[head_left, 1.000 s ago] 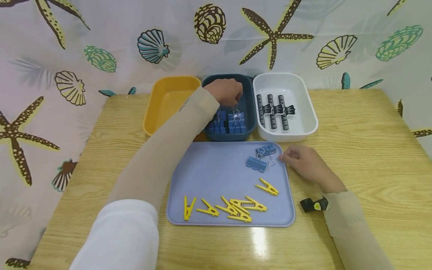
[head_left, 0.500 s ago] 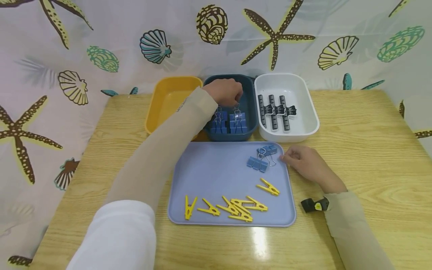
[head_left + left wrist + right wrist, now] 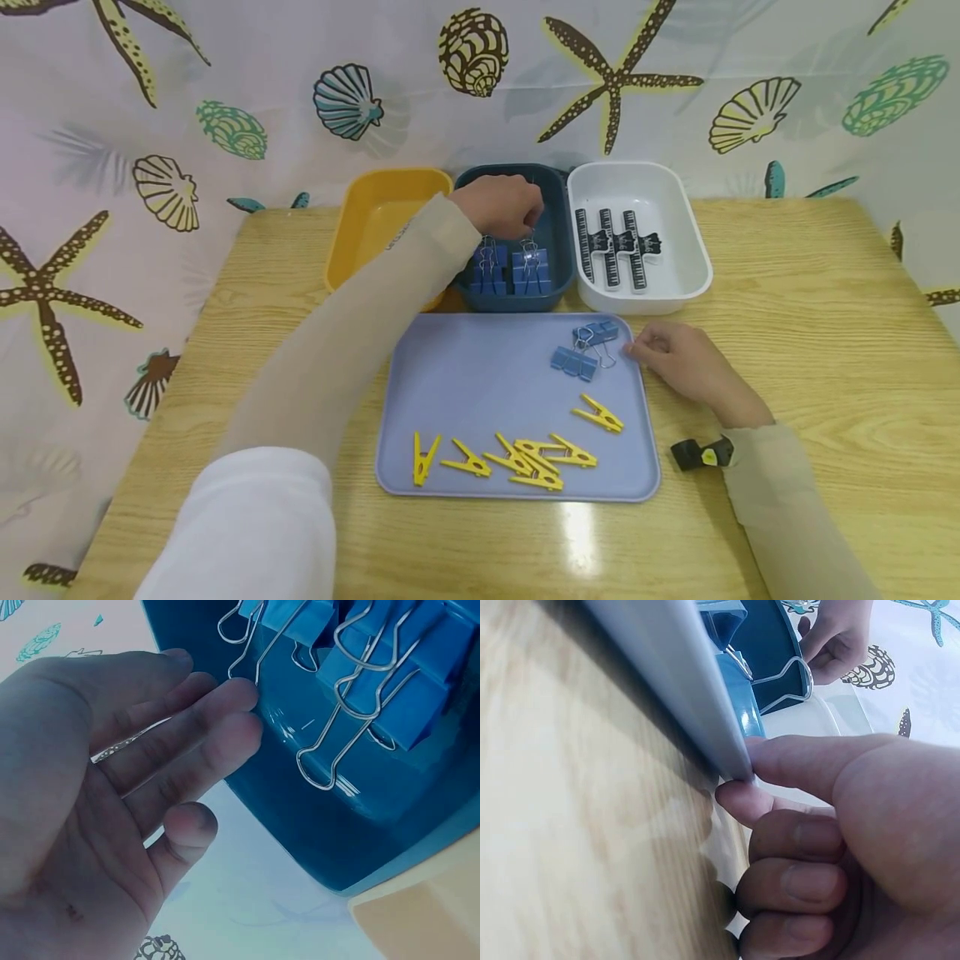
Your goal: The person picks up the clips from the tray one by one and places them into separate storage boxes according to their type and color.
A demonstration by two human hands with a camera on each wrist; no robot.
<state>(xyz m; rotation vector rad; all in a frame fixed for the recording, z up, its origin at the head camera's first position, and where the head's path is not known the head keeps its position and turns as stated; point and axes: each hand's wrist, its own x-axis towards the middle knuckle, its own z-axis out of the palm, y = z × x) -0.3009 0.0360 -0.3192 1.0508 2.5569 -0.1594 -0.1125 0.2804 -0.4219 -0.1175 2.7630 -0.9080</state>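
My left hand (image 3: 501, 206) hovers over the dark blue bin (image 3: 517, 305), palm bare and fingers loosely bent in the left wrist view. Inside that bin stand blue binder clips (image 3: 531, 273) in two rows, wire handles up; one handle overlaps the left fingertips (image 3: 238, 696). With thumb and index finger, my right hand (image 3: 684, 360) pinches the right rim of the lavender tray (image 3: 465, 383), its other fingers curled in. Two blue binder clips (image 3: 574, 362) lie on the tray near that hand. Several yellow clothespins (image 3: 525, 458) are scattered along the tray's front.
A yellow bin (image 3: 386, 196) stands left of the blue one. To the right, a white bin (image 3: 675, 283) holds three black-and-white clips (image 3: 618, 246) patterned like piano keys. A black strap (image 3: 701, 454) sits by the right wrist. A patterned curtain hangs behind the wooden table (image 3: 810, 350).
Both hands keep their positions, the left over the blue bin and the right at the tray rim. The whole head view has shifted slightly.
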